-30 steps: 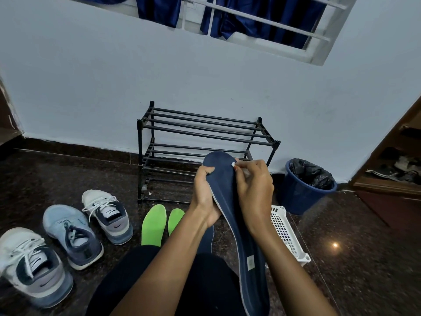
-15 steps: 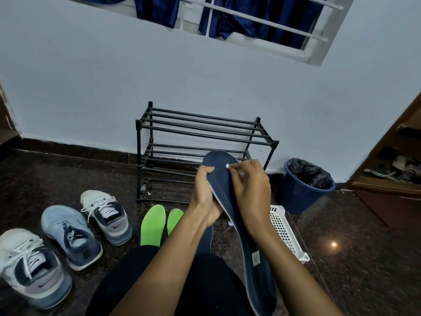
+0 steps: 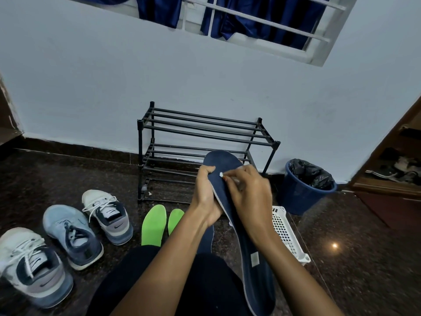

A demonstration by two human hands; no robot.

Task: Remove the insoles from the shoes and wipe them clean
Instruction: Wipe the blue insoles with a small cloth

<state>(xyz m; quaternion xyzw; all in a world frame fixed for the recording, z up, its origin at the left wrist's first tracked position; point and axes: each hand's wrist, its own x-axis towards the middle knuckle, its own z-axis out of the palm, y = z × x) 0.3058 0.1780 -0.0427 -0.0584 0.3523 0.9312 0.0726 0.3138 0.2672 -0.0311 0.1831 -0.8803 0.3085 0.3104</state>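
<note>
— Two hands on one thing: my left hand is wrapped around the edge of the navy insole, thumb pressed on its upper face near the toe, fingers curled behind it.

— And the other hand?

— My right hand has its fingertips pinched shut on a small white bit, touching the insole's face just beside my left thumb. What the bit is, I cannot tell.

— Where does the insole sit?

— It stands tilted in front of me, toe up at twelve o'clock, heel down at five o'clock past my lap.

— And the rest?

— Two green insoles lie flat on the dark floor at about ten o'clock from my hands, with another navy insole just beside them, partly hidden by my left arm. Three sneakers sit at eight to nine o'clock. The black shoe rack stands at twelve against the wall, a white basket at three, a blue bin at two.
</note>
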